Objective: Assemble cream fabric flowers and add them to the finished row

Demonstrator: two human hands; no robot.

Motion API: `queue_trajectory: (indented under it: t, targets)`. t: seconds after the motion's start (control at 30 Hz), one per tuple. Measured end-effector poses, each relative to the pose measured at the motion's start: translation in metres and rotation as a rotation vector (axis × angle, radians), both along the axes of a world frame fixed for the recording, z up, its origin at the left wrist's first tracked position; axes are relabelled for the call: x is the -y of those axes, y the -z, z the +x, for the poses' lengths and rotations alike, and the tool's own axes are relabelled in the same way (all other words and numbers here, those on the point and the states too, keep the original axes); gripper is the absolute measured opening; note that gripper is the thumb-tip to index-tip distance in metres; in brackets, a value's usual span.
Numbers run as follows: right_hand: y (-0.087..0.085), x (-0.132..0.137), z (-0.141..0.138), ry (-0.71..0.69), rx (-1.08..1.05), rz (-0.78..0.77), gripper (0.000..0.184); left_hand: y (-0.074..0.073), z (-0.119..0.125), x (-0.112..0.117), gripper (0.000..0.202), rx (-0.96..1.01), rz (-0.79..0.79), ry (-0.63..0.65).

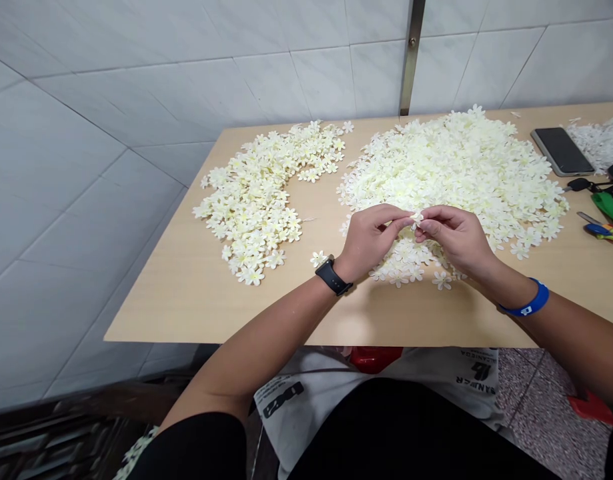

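My left hand [369, 237] and my right hand [453, 237] meet above the front of a large heap of cream artificial flowers [446, 160]. Between their fingertips is one small artificial flower [416, 219], pinched from both sides. Its lower part is mostly hidden by the fingers. A second, curved pile of similar flowers [261, 200] with yellow centres lies to the left. By my left wrist, which wears a black watch, a single loose flower [317, 258] rests on the table.
The wooden table [186, 300] stands against a tiled wall. At the right lie a phone [562, 152], a heap of small white pieces [601, 141], scissors [606, 231] with coloured handles and a green strap [609, 208]. A metal strip [411, 60] runs down the wall.
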State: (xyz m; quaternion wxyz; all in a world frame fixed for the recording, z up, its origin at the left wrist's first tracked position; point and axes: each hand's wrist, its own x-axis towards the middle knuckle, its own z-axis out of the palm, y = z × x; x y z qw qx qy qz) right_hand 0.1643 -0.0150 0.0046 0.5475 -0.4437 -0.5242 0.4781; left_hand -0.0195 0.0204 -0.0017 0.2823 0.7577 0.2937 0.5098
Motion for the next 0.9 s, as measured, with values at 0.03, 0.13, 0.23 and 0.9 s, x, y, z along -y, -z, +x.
queue_trajectory:
  t: [0.03, 0.13, 0.23, 0.9]
  targets:
    - [-0.0004, 0.0002, -0.0002, -0.001, 0.002, 0.001, 0.039, 0.0, 0.0, 0.0, 0.018, -0.002, -0.007, -0.002]
    - [-0.0017, 0.0011, -0.0006, -0.002, 0.01, 0.002, 0.036, -0.0008, 0.0, 0.0006, 0.018, -0.012, -0.035, -0.007]
    - [-0.0032, 0.0019, -0.0003, 0.023, 0.038, -0.001, 0.028, -0.0028, 0.0003, 0.0017, 0.016, 0.002, -0.056, 0.005]
    - [-0.0016, 0.0004, 0.0007, 0.003, 0.019, -0.023, 0.033, -0.0014, -0.0003, -0.0012, 0.019, -0.001, -0.019, 0.013]
